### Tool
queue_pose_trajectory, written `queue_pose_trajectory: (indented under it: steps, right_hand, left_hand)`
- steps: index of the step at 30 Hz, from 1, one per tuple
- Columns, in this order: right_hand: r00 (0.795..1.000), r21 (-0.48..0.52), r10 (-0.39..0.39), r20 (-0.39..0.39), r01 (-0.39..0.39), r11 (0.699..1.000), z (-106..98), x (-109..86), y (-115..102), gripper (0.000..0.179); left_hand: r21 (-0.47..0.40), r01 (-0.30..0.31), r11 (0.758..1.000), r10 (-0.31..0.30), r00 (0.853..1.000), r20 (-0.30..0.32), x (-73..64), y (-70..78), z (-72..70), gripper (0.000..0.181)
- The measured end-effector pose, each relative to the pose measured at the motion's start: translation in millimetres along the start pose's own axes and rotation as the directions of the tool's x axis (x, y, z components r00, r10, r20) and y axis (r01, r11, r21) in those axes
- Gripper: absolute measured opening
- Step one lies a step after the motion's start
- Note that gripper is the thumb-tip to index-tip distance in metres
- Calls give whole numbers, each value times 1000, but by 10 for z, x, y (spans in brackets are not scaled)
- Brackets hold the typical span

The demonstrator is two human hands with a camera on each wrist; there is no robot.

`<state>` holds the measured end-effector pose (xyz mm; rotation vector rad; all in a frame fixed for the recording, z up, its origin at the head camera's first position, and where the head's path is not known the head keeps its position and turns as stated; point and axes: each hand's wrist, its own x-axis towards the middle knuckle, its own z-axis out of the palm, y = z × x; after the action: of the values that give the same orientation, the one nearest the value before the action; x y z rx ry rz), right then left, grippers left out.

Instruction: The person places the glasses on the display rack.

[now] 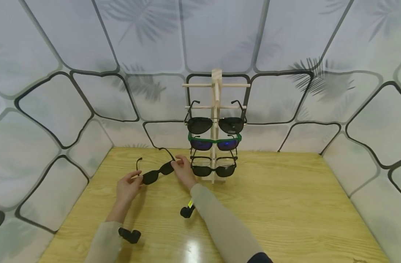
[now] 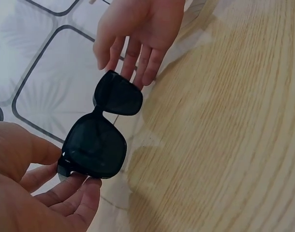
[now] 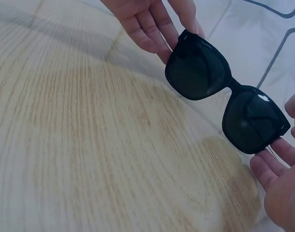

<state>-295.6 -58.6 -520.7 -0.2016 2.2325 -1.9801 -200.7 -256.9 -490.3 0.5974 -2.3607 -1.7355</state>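
A pair of black sunglasses [image 1: 150, 177] with dark lenses is held up over the wooden table, left of a display stand. My left hand [image 1: 127, 188] pinches the frame at its left outer corner. With thumb and fingers, my right hand [image 1: 184, 171] grips the opposite corner, near the hinge. Both temples are unfolded and point away from me. The left wrist view shows the sunglasses [image 2: 94, 150] slanting between the two hands, lens fronts toward the camera. In the right wrist view the right hand [image 3: 287, 183] has its fingers under the lens edge.
Just right of my right hand stands a wooden eyewear stand [image 1: 216, 78] with crossbars. It carries aviator sunglasses [image 1: 199, 126], green-framed sunglasses [image 1: 215, 140] and more black-framed glasses [image 1: 201, 171] low down. Patterned cloth walls [image 1: 154, 95] enclose the table [image 1: 286, 204] at the back and sides.
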Motion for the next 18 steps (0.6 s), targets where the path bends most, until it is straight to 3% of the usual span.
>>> queue_pose_trajectory:
  steps: [6, 13, 18]
  right_hand:
    - [1000, -15, -20, -20, 19, 1000, 15, -36, 20, 42]
    - [995, -89, -50, -85, 42, 995, 81, -127, 21, 36]
    - [997, -60, -29, -72, 24, 998, 86, -233, -19, 35]
  left_hand:
    - [-17, 25, 1000, -25, 1000, 12, -11, 3, -41, 40]
    - [-31, 14, 999, -14, 1000, -14, -41, 10, -144, 40]
    - [-48, 21, 999, -22, 1000, -21, -84, 24, -202, 38]
